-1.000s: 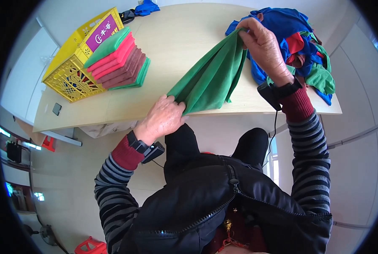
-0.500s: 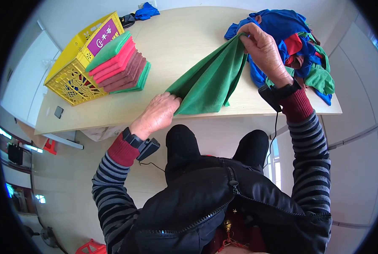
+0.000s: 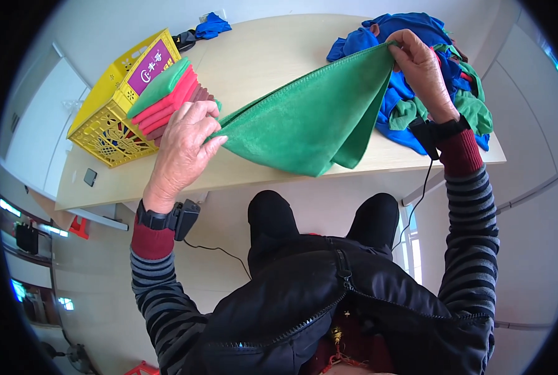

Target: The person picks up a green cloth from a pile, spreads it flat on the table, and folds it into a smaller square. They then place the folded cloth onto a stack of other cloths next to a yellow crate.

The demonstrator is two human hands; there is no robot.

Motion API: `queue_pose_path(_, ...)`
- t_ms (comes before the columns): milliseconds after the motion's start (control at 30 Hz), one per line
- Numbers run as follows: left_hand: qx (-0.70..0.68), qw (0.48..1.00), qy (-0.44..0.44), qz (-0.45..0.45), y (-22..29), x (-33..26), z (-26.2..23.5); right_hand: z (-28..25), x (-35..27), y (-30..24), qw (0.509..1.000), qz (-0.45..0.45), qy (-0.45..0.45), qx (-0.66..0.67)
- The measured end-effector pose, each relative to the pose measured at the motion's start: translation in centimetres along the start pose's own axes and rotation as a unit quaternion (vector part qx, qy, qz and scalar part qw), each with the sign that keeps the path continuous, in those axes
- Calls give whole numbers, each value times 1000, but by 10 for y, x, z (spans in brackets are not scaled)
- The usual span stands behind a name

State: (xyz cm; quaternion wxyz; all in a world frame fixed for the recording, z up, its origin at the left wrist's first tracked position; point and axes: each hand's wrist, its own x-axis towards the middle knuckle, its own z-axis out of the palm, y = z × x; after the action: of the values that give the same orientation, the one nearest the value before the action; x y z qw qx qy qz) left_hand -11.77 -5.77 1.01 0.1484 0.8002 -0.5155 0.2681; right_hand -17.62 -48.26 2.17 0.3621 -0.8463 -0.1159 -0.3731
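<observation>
Our left hand [image 3: 188, 147] is curled, its thumb and fingertips pinching the left corner of a green cloth [image 3: 310, 119]. Our right hand [image 3: 419, 69], held higher, pinches the upper right corner with its fingertips drawn together. Between the two hands the cloth is pulled out wide, doubled over along a stitched upper edge, its lower folds hanging over the near edge of the desk [image 3: 260, 44]. We cannot tell whether those folds touch the desktop.

On each wrist we wear a black band, the left [image 3: 157, 219] and the right [image 3: 450, 128], above striped sleeves with dark red cuffs.

Just beyond our left hand, and partly hidden by it, is a neat stack [image 3: 169, 103] of folded cloths: green on top, red below, then brown. Right beside it is a yellow crate [image 3: 101, 115] with a purple panel on its side. A phone [image 3: 90, 177] lies near the desk's left edge.

Behind our right hand spreads a crumpled pile [image 3: 475, 115] of blue, green and red cloths. At the far left of the desk, by the wall, a blue bundle [image 3: 213, 26] lies next to a black item [image 3: 184, 41].
</observation>
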Motion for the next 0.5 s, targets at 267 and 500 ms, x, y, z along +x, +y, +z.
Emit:
queue_pose_path(267,-125,985,88,-84,-19,22,-40,-33,13,-16,995,13,-25,94)
queue_pose_path(500,-196,963,85,-161,-37,33,-43,-42,1,-28,996,16,-62,62)
